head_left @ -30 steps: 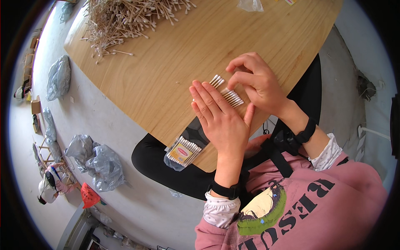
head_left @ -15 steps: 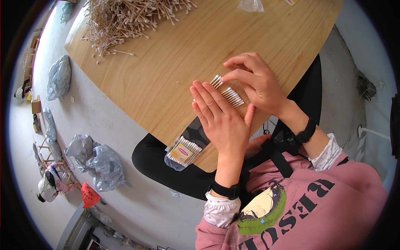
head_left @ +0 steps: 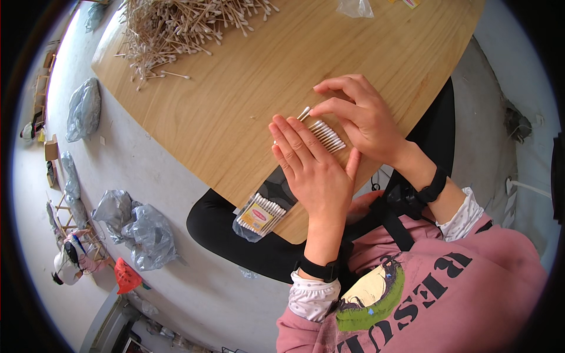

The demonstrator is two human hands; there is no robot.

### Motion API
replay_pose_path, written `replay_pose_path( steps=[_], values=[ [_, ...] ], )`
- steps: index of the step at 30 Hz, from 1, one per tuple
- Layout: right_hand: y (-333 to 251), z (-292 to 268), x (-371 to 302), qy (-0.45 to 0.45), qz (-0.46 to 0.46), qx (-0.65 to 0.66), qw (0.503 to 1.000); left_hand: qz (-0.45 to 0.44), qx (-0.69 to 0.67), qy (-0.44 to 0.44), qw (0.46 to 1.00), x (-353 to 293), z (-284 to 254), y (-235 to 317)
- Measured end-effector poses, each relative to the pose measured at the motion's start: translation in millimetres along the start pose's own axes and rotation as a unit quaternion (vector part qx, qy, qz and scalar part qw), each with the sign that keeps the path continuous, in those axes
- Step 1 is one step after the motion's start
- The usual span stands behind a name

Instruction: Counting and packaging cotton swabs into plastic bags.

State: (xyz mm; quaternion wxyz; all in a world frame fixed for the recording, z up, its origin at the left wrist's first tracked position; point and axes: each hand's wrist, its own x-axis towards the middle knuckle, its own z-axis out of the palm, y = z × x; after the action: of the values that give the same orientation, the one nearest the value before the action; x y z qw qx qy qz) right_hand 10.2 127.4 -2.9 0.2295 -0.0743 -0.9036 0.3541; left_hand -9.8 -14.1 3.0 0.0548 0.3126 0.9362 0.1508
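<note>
A row of cotton swabs (head_left: 327,136) lies side by side on the wooden table. My left hand (head_left: 309,162) rests flat over the row with its fingers stretched out, hiding the swabs' middle and far ends. A little apart from the row, one or two swabs (head_left: 303,113) stick out past the left fingertips. Beside them is my right hand (head_left: 366,117), its index fingertip at these swabs and its other fingers loosely curved and apart. Near the table edge, left of my left wrist, lies a clear pack of cotton swabs (head_left: 261,215) with a yellow label.
A large heap of loose cotton swabs (head_left: 182,32) covers the far left of the table (head_left: 235,100). A clear plastic bag (head_left: 355,7) lies at the far edge. Grey plastic bags (head_left: 147,235) and a red bag (head_left: 125,275) are on the floor to the left.
Swabs near my right index finger have shifted toward the row, leaving fewer apart beyond the gap. My right hand has moved very slightly; my left hand stays in place.
</note>
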Motion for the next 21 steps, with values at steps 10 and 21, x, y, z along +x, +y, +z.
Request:
replay_pose_path(
  steps=[10, 21],
  values=[
    [-1.5, 12.4, 43.0, -0.032, -0.074, -0.04, 0.996, -0.021, 0.016, -0.022, 0.999, -0.8, -5.0, 2.8],
    [-25.1, -2.0, -7.5, 0.084, 0.187, 0.384, 0.901, -0.114, -0.532, 0.163, 0.823, -7.6, -21.7, -24.9]
  ],
)
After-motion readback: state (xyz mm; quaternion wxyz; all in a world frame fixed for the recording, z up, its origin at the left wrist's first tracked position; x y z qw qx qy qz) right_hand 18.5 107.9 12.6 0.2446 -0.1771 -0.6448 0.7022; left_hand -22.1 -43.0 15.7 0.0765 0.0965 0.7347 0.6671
